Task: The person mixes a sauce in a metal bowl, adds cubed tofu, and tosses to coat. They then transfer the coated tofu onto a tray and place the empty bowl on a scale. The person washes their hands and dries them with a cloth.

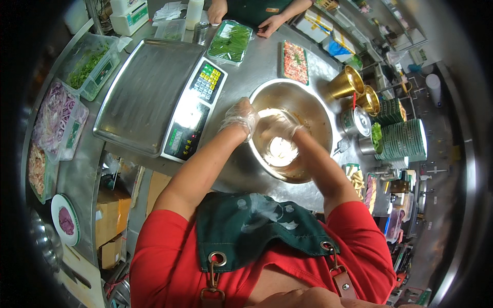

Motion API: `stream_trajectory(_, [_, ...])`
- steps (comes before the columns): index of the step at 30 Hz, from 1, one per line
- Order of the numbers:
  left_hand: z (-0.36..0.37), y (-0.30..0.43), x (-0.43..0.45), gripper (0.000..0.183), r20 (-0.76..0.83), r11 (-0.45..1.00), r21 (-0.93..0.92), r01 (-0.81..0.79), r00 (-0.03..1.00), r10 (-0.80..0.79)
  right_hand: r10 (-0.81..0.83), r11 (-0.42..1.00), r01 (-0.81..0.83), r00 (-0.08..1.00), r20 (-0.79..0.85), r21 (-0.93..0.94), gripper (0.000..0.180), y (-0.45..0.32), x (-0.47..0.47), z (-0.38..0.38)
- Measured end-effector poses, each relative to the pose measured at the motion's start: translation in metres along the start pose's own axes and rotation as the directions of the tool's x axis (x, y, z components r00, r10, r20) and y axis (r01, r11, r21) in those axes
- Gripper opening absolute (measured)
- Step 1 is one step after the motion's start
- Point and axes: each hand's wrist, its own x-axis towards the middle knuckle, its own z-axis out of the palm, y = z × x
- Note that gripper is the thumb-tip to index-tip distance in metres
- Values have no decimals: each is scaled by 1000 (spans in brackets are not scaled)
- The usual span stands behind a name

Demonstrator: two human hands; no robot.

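A large stainless steel mixing bowl [319,115] stands on the metal counter before me, with thin reddish-brown residue on its inner wall. My left hand [243,117], in a clear plastic glove, closes around the bowl's left rim. Inside the bowl is my right hand [283,125], also gloved; it is blurred, and its fingers cannot be made out. Beyond the bowl lies a green-edged tray of chopped reddish food [295,61]. A wrapped tray of cut green vegetables [230,43] is farther back to the left.
A digital scale [148,96] with a wide metal pan is at left, beside tubs of herbs [92,63] and shredded purple onion [57,119]. Brass-coloured cups [344,82] and stacked green-rimmed dishes [404,140] stand at right. Another person's hands [271,25] rest at the far edge.
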Motion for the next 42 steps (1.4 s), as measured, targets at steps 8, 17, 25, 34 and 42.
stream_trajectory(8, [4, 10, -4, 33, 13, 999, -39, -10, 1000, 10, -303, 934, 260, 939, 161, 244, 61, 15, -18, 27])
stream_trajectory(17, [8, 5, 5, 33, 15, 1000, -25, -15, 1000, 16, -242, 910, 287, 954, -178, 301, 44, 21, -3, 24])
stream_trajectory(25, [5, 13, 8, 32, 32, 994, -104, -14, 999, 18, -45, 985, 77, 979, 199, -154, 45, 47, -61, 30])
stream_trajectory(34, [19, 3, 10, 54, -61, 997, 24, -76, 995, 77, 117, 948, -116, 993, 16, 295, 33, 60, -104, 26])
stream_trajectory(42, [60, 35, -177, 16, -270, 530, -42, -847, 520, 810, -16, 998, 43, 849, -529, 39, 28, 75, -122, 32])
